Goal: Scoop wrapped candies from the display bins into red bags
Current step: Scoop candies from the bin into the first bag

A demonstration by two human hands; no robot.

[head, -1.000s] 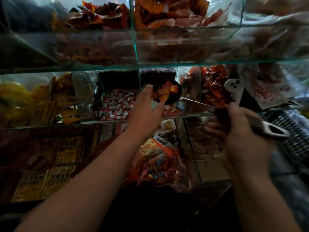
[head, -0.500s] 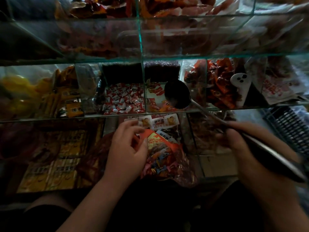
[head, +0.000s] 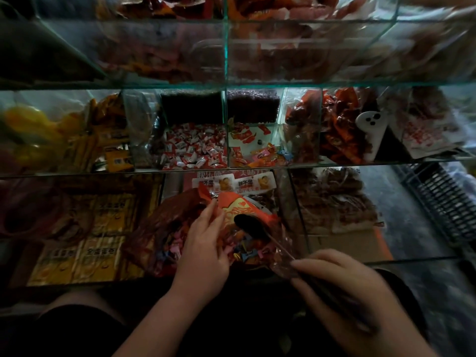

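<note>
Left grip (head: 203,247) pinches the red bag (head: 244,207) rim; right grip (head: 345,292) clamps the scoop (head: 249,224) (bowl inside bag).

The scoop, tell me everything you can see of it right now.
The scoop is a ladle with a round dark bowl and a long thin handle that looks like metal. Its bowl sits in the open mouth of the red bag, above the wrapped candies. The right hand grips the handle's near end. Whether the bowl is empty cannot be told.

Left hand (head: 203,251) holds the bag (head: 247,210) open; right hand (head: 345,287) grips the ladle (head: 248,224), its bowl inside the bag.
</note>
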